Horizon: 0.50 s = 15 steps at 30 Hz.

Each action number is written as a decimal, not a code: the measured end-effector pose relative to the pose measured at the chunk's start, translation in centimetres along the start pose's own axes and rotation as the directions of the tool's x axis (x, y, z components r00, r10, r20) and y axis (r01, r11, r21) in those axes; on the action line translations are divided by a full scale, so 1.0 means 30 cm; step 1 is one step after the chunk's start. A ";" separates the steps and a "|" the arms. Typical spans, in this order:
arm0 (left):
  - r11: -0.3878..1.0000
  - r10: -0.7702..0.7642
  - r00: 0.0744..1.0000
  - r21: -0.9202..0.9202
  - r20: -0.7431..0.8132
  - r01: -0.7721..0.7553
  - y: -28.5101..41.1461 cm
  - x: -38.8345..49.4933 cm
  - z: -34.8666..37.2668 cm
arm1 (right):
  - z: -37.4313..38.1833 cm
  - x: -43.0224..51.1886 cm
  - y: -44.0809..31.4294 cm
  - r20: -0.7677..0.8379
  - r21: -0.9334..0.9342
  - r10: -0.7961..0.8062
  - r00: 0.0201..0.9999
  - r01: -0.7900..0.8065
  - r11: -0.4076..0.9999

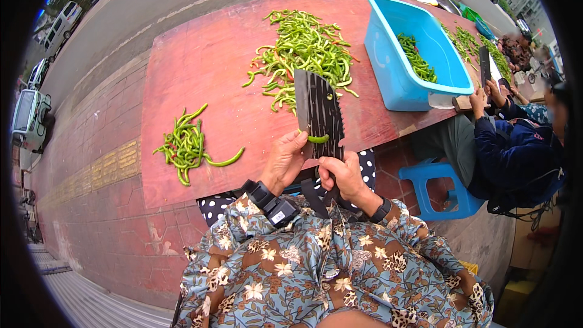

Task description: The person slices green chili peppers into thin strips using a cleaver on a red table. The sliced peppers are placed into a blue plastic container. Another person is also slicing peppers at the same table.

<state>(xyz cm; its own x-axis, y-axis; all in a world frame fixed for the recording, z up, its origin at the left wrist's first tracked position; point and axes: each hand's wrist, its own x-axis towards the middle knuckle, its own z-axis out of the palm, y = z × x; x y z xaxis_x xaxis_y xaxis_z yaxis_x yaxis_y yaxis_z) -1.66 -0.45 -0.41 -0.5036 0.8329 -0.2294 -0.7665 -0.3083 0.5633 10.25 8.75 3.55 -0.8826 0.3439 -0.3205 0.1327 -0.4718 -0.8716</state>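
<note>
My right hand (342,175) is closed around the handle of a cleaver (320,111), whose dark, streaked blade stands upright before me. Between the thumb and fingers of my left hand (286,155) is a green chili pepper (318,138), which lies across the blade's face. Behind the cleaver spreads a large pile of green peppers (305,50) with a few red ones among them. A smaller heap of green peppers (184,146) lies to the left on the red tabletop (214,68), with one long curved pepper at its right side.
A blue plastic tub (401,86) holding green peppers stands on the table at the right. Beyond it, a person in dark blue (514,159) holds another cleaver (484,66). A blue stool (444,191) stands below the table's right side. More peppers and basins lie farther along.
</note>
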 end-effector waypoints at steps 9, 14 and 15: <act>0.997 0.054 0.999 -0.058 -0.005 -0.055 -0.020 0.001 0.016 | 0.018 0.017 -0.005 -0.054 0.048 0.012 0.998 -0.009 0.999; 0.998 0.027 0.981 -0.043 -0.190 -0.035 -0.049 0.016 -0.089 | -0.010 0.020 0.002 -0.066 0.127 0.000 0.998 0.008 0.992; 0.999 0.042 0.964 -0.012 -0.264 -0.047 -0.055 0.024 -0.118 | -0.018 0.014 0.003 -0.071 0.126 0.006 0.997 0.003 0.992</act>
<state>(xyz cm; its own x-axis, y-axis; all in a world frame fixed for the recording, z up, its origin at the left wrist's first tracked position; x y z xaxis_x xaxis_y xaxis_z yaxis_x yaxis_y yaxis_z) -2.15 -0.98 -4.32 -0.6225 0.6687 -0.4066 -0.7468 -0.3521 0.5642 10.12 9.29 3.15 -0.8477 0.3979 -0.3508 0.0718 -0.5691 -0.8191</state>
